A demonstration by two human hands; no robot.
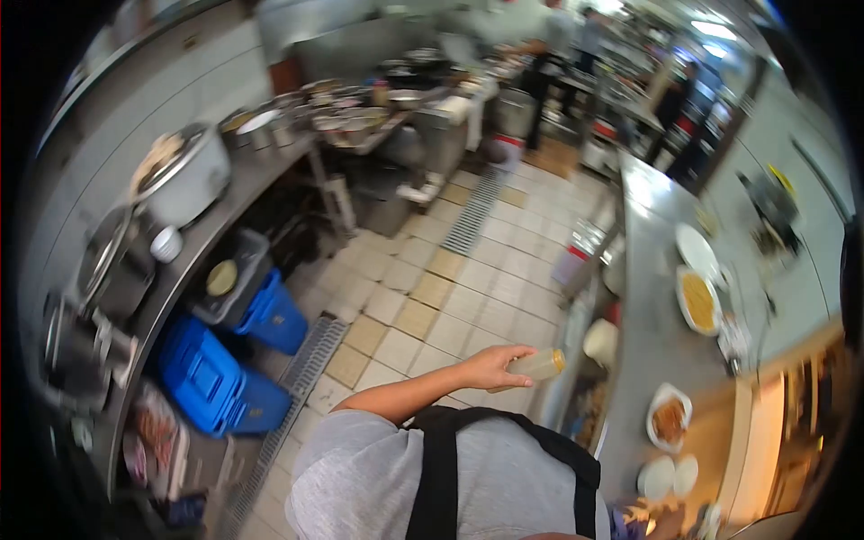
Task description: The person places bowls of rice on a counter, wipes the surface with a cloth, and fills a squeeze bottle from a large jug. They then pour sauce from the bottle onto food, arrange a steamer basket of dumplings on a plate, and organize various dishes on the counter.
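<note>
Our left hand (pixel 499 368) curls closed around a pale bottle (pixel 537 365) with a yellow cap (pixel 559 361), holding it left of the steel counter (pixel 646 355). Our right hand is out of sight, so we cannot tell its state. On the counter we see a dish of yellow food (pixel 697 301) and, nearer us, a dish of brown food (pixel 669 418); blue bins (pixel 263 403) stand across from it.

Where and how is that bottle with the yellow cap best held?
Probably around the body of the bottle, coming from the end away from its yellow cap, as the left hand does. It points sideways, cap away from the hand, and its rounded body suits a wrapping grip.
</note>
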